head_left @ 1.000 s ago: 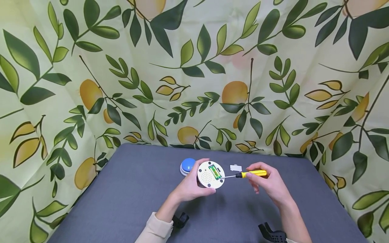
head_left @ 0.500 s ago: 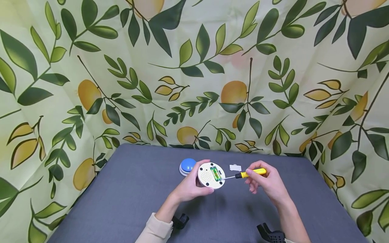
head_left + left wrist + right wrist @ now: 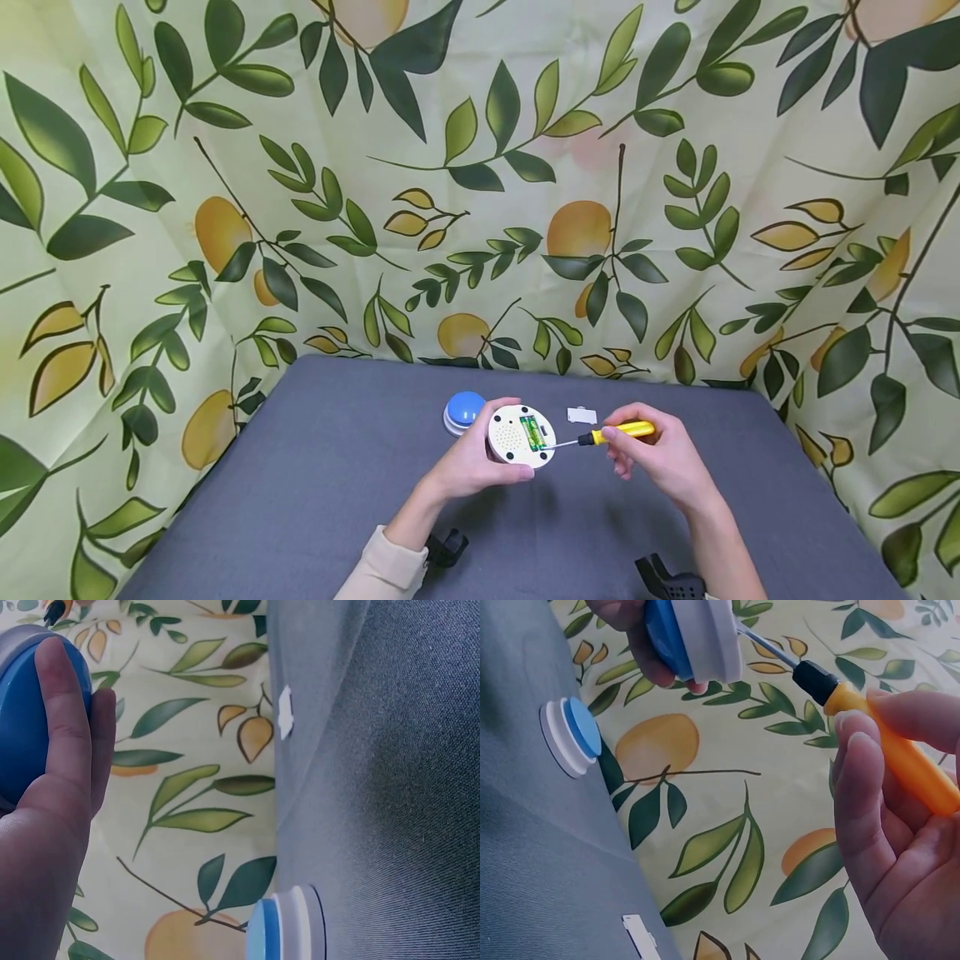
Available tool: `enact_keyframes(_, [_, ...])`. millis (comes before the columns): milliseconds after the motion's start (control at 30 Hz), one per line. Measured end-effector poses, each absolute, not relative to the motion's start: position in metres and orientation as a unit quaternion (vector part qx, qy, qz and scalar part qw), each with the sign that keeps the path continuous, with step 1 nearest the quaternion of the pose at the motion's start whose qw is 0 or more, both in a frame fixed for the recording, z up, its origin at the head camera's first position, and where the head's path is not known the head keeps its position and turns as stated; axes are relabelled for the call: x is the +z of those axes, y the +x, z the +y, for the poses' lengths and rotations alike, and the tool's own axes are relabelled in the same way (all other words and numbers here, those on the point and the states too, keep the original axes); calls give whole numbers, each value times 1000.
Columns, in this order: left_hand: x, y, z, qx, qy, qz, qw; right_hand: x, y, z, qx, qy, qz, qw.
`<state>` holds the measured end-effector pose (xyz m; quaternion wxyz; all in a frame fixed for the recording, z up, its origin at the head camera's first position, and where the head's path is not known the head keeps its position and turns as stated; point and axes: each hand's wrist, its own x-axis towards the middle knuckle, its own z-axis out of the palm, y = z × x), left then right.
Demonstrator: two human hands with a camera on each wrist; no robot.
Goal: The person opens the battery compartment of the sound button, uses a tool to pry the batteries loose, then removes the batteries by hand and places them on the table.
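Note:
My left hand [image 3: 474, 456] grips a round white push button with a blue top [image 3: 21, 712], its underside turned up toward the head camera. Green batteries [image 3: 532, 433] sit in the open compartment of that underside. A yellow screwdriver [image 3: 633, 429] is pinched between the thumb and fingers of my right hand [image 3: 660, 458]. Its metal shaft [image 3: 769, 646] points left, the tip at the lower end of the batteries. In the right wrist view the held button [image 3: 705, 641] shows from the side, and the shaft's end is hidden behind its rim.
Behind my left hand, a second blue-topped push button [image 3: 463, 410] stands on the grey cloth-covered table [image 3: 337, 467]. A small white battery cover [image 3: 582, 414] lies farther back, near the screwdriver. Leaf-patterned fabric [image 3: 480, 208] rises along the table's back and sides.
The held button has tipped and dropped slightly. The screwdriver has shifted a little left and now slants more, its tip staying at the battery compartment.

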<state>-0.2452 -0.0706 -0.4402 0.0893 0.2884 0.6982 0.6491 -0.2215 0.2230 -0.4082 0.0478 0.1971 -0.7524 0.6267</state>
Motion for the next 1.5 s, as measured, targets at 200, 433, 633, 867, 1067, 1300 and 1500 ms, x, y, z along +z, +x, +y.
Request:
enact_keyframes(200, [-440, -246, -71, 647, 285, 703, 81, -407, -220, 223, 603, 211, -767, 63])
enact_keyframes(433, [-443, -249, -72, 674, 271, 683, 80, -411, -220, 221, 587, 234, -769, 93])
enact_keyframes(633, [-443, -250, -74, 682, 264, 676, 85, -412, -220, 220, 581, 244, -769, 107])
enact_keyframes(867, [-442, -250, -75, 693, 257, 667, 93, -415, -221, 221, 573, 253, -771, 116])
enact_keyframes(1067, [-440, -248, -75, 717, 252, 641, 108, -418, -222, 221, 570, 258, -772, 114])
enact_keyframes(1300, [-439, -248, -76, 738, 252, 613, 126, -419, -222, 221, 570, 267, -769, 114])
enact_keyframes(1500, [-438, -248, -76, 739, 250, 613, 125, -418, -221, 222, 572, 265, -768, 109])
